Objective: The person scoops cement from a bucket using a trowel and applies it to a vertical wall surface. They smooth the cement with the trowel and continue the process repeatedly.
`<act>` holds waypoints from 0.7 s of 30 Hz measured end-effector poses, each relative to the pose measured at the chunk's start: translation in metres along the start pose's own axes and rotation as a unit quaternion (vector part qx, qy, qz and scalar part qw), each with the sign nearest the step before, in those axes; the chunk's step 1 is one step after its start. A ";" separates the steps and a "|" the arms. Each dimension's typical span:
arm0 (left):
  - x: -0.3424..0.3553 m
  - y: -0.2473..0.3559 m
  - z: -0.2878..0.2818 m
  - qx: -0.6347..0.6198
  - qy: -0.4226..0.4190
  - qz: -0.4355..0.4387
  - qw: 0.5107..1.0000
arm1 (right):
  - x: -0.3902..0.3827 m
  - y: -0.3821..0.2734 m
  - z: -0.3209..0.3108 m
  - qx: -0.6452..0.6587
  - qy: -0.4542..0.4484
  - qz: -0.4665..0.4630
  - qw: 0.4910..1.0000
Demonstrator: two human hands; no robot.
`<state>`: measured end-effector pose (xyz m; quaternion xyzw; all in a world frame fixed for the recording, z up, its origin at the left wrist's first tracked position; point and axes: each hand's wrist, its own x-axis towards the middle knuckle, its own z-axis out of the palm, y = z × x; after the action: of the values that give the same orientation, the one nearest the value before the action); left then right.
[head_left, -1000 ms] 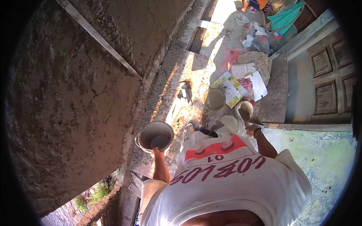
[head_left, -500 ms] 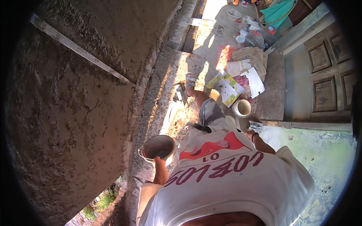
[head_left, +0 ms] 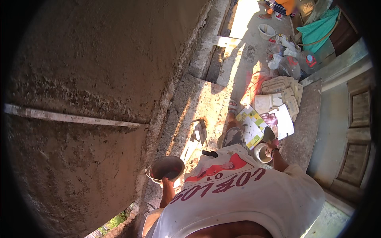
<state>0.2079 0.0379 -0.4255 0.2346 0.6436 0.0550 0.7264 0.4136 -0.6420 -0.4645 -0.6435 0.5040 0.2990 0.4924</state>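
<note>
My left hand [head_left: 167, 183] is closed on the near rim of a dark bucket [head_left: 160, 166], held at my left side next to the rough wall. Some dark material lies in the bottom of that bucket, too shaded to make out. In my right hand [head_left: 272, 147] is a trowel by its handle, its grey pointed blade [head_left: 268, 133] directed away from me. A whitish pail [head_left: 258, 152] stands right beside this hand, partly hidden by it.
A wet-looking plastered wall [head_left: 79, 79] with a pale strip [head_left: 71, 117] rises on the left. Flattened cardboard and paper [head_left: 251, 126] lie ahead, near stacked cartons [head_left: 266, 103]. Farther off are plastic bags [head_left: 288, 66], a white basin [head_left: 266, 31] and another person's leg [head_left: 265, 16]. A panelled door [head_left: 353, 131] stands right.
The view has turned, and I have moved along the walkway. My right hand has come up beside the pail, with the trowel blade now plainly visible. My left hand keeps the bucket.
</note>
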 end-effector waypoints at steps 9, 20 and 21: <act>-0.002 0.054 0.236 -0.063 0.122 0.012 0.990 | 0.040 -0.208 -0.026 -0.050 -0.056 0.037 0.996; -0.009 0.025 0.523 -0.017 0.162 0.008 0.987 | 0.046 -0.367 -0.065 -0.007 -0.038 -0.147 0.988; -0.006 0.022 0.540 0.000 0.157 0.006 0.988 | 0.053 -0.372 -0.066 -0.025 -0.030 -0.146 0.989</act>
<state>0.7306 -0.0910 -0.3777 0.2266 0.7484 0.0959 0.6159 0.7735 -0.7202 -0.3652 -0.7130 0.3817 0.2561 0.5295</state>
